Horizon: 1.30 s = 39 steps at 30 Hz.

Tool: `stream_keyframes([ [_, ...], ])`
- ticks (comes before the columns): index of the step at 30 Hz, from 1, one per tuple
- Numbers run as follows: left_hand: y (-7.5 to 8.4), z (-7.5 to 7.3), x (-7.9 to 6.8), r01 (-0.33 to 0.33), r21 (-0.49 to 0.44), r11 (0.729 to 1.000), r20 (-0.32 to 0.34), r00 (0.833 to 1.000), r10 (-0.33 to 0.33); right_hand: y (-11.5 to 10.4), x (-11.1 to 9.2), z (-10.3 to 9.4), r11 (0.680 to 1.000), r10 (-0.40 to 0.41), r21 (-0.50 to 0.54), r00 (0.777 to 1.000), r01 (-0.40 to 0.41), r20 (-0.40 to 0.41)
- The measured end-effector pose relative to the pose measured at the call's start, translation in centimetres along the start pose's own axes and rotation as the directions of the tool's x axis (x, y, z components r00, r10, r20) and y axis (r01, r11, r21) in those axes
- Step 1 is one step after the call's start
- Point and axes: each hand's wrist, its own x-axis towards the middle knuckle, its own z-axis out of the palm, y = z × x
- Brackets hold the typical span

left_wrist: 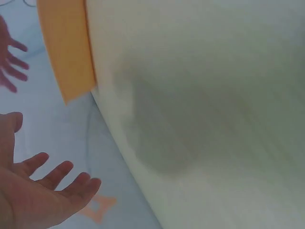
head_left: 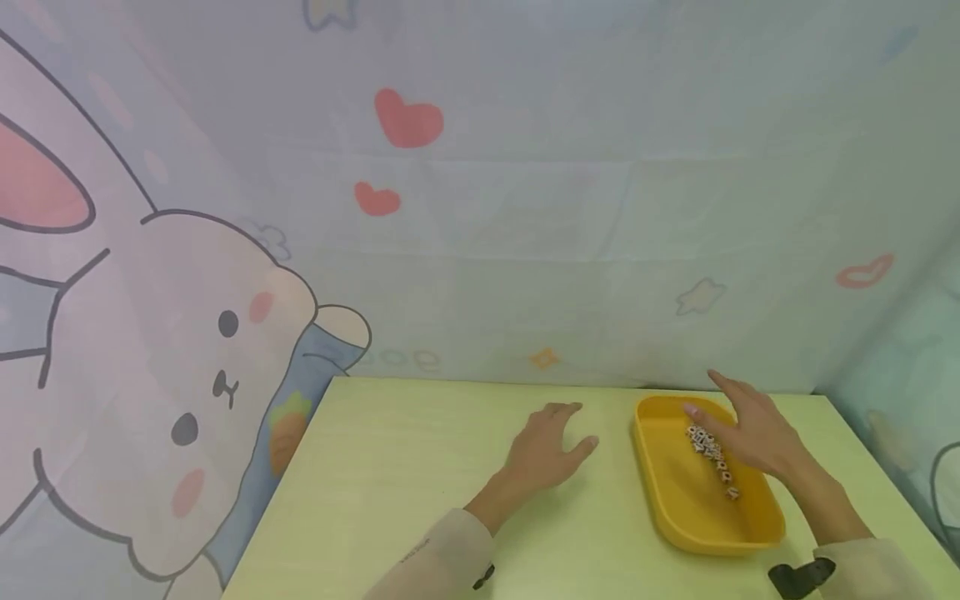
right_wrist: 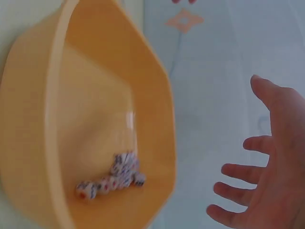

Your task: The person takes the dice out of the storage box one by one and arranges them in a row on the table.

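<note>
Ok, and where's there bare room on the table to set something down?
The widest patch is the table left of the left hand, out to the left edge. A narrower bare strip lies between that hand and the yellow tray. Crowded: inside the tray, where dice cluster near the right hand.

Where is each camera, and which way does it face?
Head: on the head, facing forward and down at a pale yellow-green table, yellow rounded plastic tray and cartoon-printed cloth backdrop; left hand, right hand and beige sleeves show.
Left wrist: worn there, facing table and backdrop; both hands show.
Right wrist: worn there, facing the tray's small white dice; right hand and distant fingertips show.
Head and right wrist share tray and dice.
</note>
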Motion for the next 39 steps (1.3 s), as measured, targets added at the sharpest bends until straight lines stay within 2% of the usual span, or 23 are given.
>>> stream_keyframes([
  [2, 1.3, 1.1, -0.1, 0.046, -0.164, 0.985, 0.024, 0.999, -0.043, 1.9, -0.3, 0.1, 1.000, 0.026, 0.010, 0.999, -0.026, 0.019],
  [5, 3.3, 2.4, -0.4, 0.125, -0.389, 0.913, 0.061, 0.992, -0.109, 4.2, -0.7, 0.2, 0.998, 0.053, 0.033, 0.998, -0.054, 0.039],
  [8, 4.9, 3.7, -0.5, 0.204, -0.513, 0.834, 0.098, 0.979, -0.180, 5.9, -1.1, 0.2, 0.993, 0.082, 0.073, 0.993, -0.088, 0.080],
  [10, 5.6, 4.6, -0.5, 0.236, -0.551, 0.800, 0.108, 0.971, -0.213, 6.7, -1.2, 0.2, 0.979, 0.112, 0.152, 0.982, -0.135, 0.149],
  [12, 6.0, 5.5, -0.4, 0.261, -0.583, 0.769, 0.120, 0.964, -0.237, 7.4, -1.3, 0.3, 0.945, 0.147, 0.253, 0.959, -0.208, 0.240],
  [14, 6.3, 6.3, -0.4, 0.270, -0.609, 0.746, 0.126, 0.961, -0.245, 7.9, -1.4, 0.6, 0.889, 0.189, 0.346, 0.928, -0.301, 0.321],
  [15, 6.4, 6.7, -0.4, 0.278, -0.611, 0.741, 0.129, 0.959, -0.253, 8.2, -1.5, 0.8, 0.858, 0.211, 0.382, 0.912, -0.345, 0.351],
  [16, 6.5, 7.0, -0.4, 0.293, -0.628, 0.721, 0.138, 0.954, -0.268, 8.4, -1.6, 1.1, 0.828, 0.230, 0.409, 0.898, -0.383, 0.376],
  [18, 6.6, 7.6, -0.6, 0.315, -0.649, 0.692, 0.153, 0.946, -0.287, 8.8, -1.9, 1.8, 0.787, 0.252, 0.449, 0.884, -0.424, 0.393],
  [22, 6.8, 8.4, -1.1, 0.342, -0.668, 0.660, 0.181, 0.936, -0.303, 9.1, -2.4, 2.8, 0.752, 0.268, 0.489, 0.882, -0.443, 0.388],
  [23, 6.9, 8.5, -1.2, 0.340, -0.666, 0.664, 0.181, 0.937, -0.299, 9.2, -2.5, 2.9, 0.748, 0.266, 0.497, 0.885, -0.439, 0.382],
  [25, 6.9, 8.7, -1.2, 0.332, -0.680, 0.653, 0.178, 0.940, -0.292, 9.3, -2.6, 3.0, 0.735, 0.270, 0.517, 0.888, -0.440, 0.372],
  [31, 6.0, 8.1, -0.9, 0.260, -0.757, 0.600, 0.106, 0.954, -0.279, 8.6, -1.8, 3.7, 0.692, 0.243, 0.594, 0.907, -0.411, 0.344],
  [34, 5.0, 7.1, -0.6, 0.249, -0.756, 0.605, 0.080, 0.953, -0.292, 7.6, -0.8, 4.3, 0.684, 0.222, 0.619, 0.918, -0.386, 0.328],
  [39, 3.4, 5.7, -0.2, 0.280, -0.738, 0.614, 0.072, 0.938, -0.340, 6.2, 0.6, 5.7, 0.664, 0.204, 0.648, 0.924, -0.373, 0.323],
])
